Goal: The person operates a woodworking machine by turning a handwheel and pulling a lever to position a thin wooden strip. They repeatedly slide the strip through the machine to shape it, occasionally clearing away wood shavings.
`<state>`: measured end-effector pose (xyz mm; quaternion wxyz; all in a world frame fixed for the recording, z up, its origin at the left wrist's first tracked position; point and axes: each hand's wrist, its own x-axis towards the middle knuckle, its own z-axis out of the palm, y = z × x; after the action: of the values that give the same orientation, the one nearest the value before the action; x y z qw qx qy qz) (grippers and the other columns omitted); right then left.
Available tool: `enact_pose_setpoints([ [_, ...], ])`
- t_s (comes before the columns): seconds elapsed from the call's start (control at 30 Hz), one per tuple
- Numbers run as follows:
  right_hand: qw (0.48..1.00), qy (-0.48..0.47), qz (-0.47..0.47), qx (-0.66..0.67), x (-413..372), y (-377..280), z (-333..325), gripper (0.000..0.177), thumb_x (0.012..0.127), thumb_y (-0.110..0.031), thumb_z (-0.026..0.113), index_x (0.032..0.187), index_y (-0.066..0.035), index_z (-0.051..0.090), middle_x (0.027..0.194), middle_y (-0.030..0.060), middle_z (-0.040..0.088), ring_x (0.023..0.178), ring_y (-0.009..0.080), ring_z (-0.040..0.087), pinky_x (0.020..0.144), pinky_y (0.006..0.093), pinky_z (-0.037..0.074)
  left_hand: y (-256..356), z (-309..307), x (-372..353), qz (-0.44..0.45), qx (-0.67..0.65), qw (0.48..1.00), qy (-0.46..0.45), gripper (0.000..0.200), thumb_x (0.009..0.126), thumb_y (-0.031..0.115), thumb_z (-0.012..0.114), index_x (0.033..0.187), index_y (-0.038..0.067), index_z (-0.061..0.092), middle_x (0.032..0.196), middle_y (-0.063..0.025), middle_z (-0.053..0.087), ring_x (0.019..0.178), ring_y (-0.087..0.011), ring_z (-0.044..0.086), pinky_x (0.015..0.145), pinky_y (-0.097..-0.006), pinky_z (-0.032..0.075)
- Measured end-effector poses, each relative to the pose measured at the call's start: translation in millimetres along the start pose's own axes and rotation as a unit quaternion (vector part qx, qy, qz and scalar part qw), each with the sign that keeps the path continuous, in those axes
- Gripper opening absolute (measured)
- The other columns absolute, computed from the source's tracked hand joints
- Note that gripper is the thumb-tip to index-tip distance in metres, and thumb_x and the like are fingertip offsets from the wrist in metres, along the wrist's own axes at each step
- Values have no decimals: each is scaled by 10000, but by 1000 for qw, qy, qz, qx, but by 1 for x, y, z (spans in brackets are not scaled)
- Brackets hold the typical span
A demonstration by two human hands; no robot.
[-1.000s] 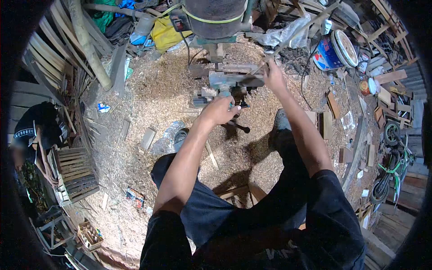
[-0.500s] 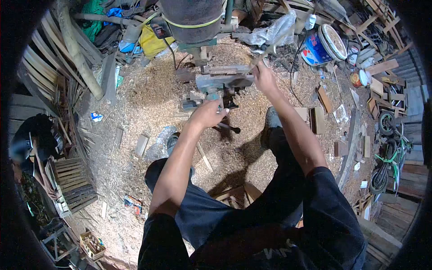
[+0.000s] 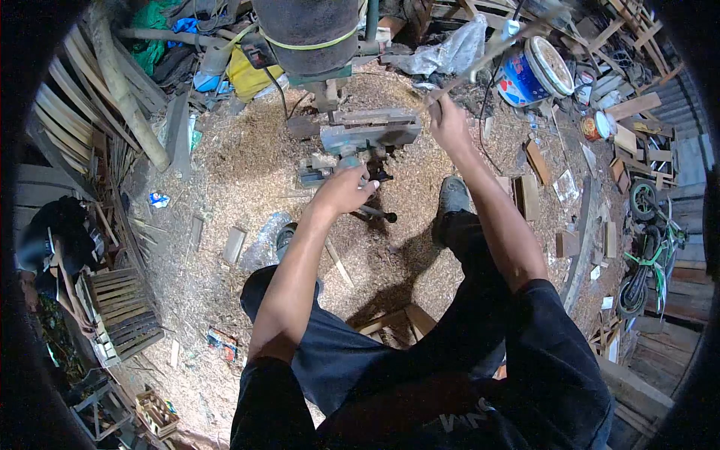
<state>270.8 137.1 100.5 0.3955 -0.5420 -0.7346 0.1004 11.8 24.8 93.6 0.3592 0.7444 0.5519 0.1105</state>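
Note:
My right hand [image 3: 450, 127] is closed around the near end of a long, thin wooden stick [image 3: 491, 58], raised to the right of a bench vise [image 3: 367, 136]. The stick slants up and away toward the far right. Over the near end of the vise is my left hand [image 3: 345, 190], its thumb stretched out to the right and its other fingers partly hidden behind the hand. A dark vise handle [image 3: 375, 214] with a round knob sticks out just below that hand. Pale wood shows along the vise's jaws.
Wood shavings [image 3: 255, 150] cover the ground around my feet. Beyond the vise stands a large dark drum [image 3: 307, 34]. A paint bucket [image 3: 529, 75], a small bike [image 3: 643, 255] and wood offcuts [image 3: 537, 161] lie to the right. Leaning planks [image 3: 71, 112] line the left.
My right hand has moved slightly right and up, and the stick has swung farther out to the upper right. My left hand stays at the vise. The view has shifted a little.

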Motion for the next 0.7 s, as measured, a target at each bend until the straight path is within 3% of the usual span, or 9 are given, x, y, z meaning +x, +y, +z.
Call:
enact_pose_setpoints([
  [0.1,995,18,-70,-63,-17,20,26,223,950,-99,550,1149,-2,531,976,257,662,806,407,677,684,458,551,-3,0,0,8,-3,1000,7,394,903,356,610,1106,19,632,1064,-244,665,1016,-404,634,885,-454,491],
  [0.2,929,21,219,299,3,41,45,212,997,-126,513,1141,31,515,999,216,664,822,311,705,732,394,602,-5,-3,-2,12,-2,1000,13,395,912,367,607,1104,23,633,1048,-244,670,1008,-402,640,882,-449,492],
  [0.23,941,52,232,241,9,42,33,225,1028,-160,474,1103,47,523,984,181,659,867,232,703,772,380,622,-7,-3,0,4,-4,1000,11,393,913,369,606,1102,25,633,1046,-244,671,1005,-402,641,881,-449,493],
  [0.33,976,34,159,142,20,52,12,233,1024,-168,490,1059,59,534,932,164,657,866,237,706,757,377,621,-3,-3,-2,-6,3,1000,8,388,915,369,605,1097,28,634,1041,-242,672,1001,-400,643,880,-448,493],
  [0.4,985,69,97,126,16,68,22,202,971,-168,540,1052,11,586,813,227,679,746,377,689,660,432,539,0,-5,-3,-8,7,1000,9,387,915,371,605,1094,29,635,1037,-242,672,999,-400,643,881,-449,493],
  [0.5,997,-4,69,22,2,32,19,153,949,-116,538,1065,-28,587,820,249,666,818,414,668,694,477,512,0,-4,-4,-2,9,1000,8,393,914,378,606,1091,29,636,1031,-242,672,994,-399,643,880,-449,494],
  [0.6,997,70,20,3,-10,13,42,154,951,-124,542,1051,-17,587,823,243,661,826,416,660,720,466,514,4,-8,-5,-1,6,1000,4,407,910,369,604,1088,5,628,1049,-266,657,1019,-414,626,899,-463,484],
  [0.63,980,57,121,150,-6,1,39,170,951,-143,549,1040,-7,596,835,233,661,825,420,656,726,458,510,6,-9,-6,-7,-4,1000,1,414,907,356,602,1085,-19,621,1070,-291,643,1049,-431,608,922,-476,471],
  [0.7,976,73,125,160,8,38,51,188,954,-160,550,1038,0,603,843,224,667,822,417,658,728,457,507,7,-11,-9,-17,-18,1000,-8,424,905,343,599,1085,-41,612,1097,-315,628,1080,-447,590,946,-489,459],
])
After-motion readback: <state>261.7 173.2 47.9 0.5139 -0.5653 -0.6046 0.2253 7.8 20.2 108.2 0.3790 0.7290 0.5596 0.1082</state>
